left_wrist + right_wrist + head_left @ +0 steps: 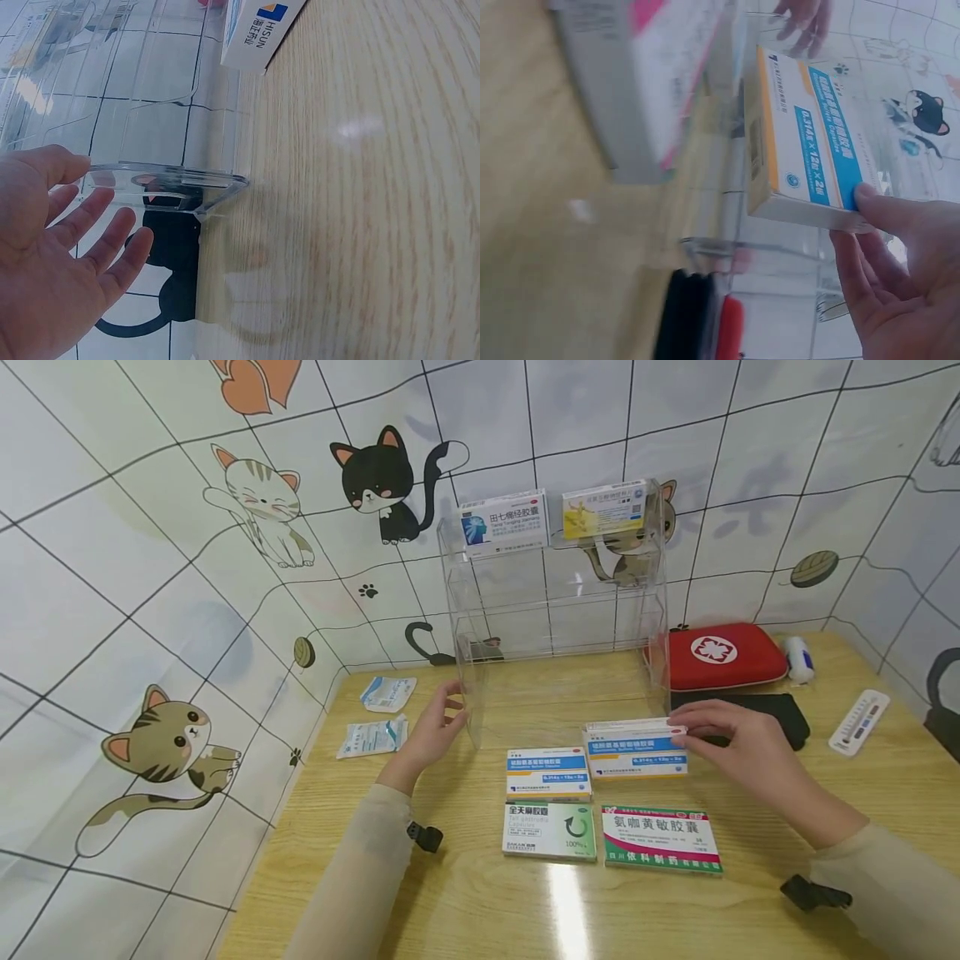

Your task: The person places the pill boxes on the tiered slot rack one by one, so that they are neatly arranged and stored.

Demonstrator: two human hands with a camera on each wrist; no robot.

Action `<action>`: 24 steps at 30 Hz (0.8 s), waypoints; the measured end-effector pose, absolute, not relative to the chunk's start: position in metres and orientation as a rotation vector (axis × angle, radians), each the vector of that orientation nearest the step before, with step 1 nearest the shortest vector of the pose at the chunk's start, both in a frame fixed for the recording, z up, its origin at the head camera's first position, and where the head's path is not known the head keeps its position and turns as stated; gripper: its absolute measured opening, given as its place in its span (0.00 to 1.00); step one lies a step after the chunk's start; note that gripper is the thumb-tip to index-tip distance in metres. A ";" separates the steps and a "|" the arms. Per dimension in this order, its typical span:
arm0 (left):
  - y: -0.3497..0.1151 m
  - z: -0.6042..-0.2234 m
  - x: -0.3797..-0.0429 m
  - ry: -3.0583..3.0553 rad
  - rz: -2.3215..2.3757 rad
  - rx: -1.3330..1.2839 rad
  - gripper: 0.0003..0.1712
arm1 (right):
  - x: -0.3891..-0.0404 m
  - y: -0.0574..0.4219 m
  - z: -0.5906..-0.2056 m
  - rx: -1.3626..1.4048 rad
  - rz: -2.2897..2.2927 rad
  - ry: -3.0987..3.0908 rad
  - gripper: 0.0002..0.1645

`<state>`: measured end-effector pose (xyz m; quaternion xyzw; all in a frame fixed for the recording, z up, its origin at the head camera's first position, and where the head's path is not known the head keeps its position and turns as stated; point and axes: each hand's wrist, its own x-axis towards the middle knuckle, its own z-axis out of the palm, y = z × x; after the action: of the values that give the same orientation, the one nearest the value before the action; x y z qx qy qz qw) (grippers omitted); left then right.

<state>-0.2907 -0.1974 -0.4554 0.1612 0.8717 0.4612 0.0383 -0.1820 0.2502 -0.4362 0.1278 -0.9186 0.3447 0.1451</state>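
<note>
Right hand with pinched carton

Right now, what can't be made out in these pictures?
Head view: back of the held carton, turned away.
Head view: part of the black pouch, behind the right hand.
Left wrist: rest of the HISUN carton, cut off by the top edge.
Right wrist: print on the pink-edged carton, blurred.
</note>
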 end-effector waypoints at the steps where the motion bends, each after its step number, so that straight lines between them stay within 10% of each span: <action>1: -0.197 -0.455 -0.290 2.677 1.407 0.491 0.30 | -0.184 0.247 -0.432 0.374 0.984 -2.616 0.22; 24: -0.197 -0.452 -0.289 2.691 1.389 0.504 0.31 | -0.309 0.156 -0.286 0.401 1.351 -2.187 0.16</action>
<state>-0.2891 -0.1971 -0.4515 0.1640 0.8760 0.4521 0.0358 -0.3087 0.1560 -0.2864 0.1484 -0.8101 0.5006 0.2666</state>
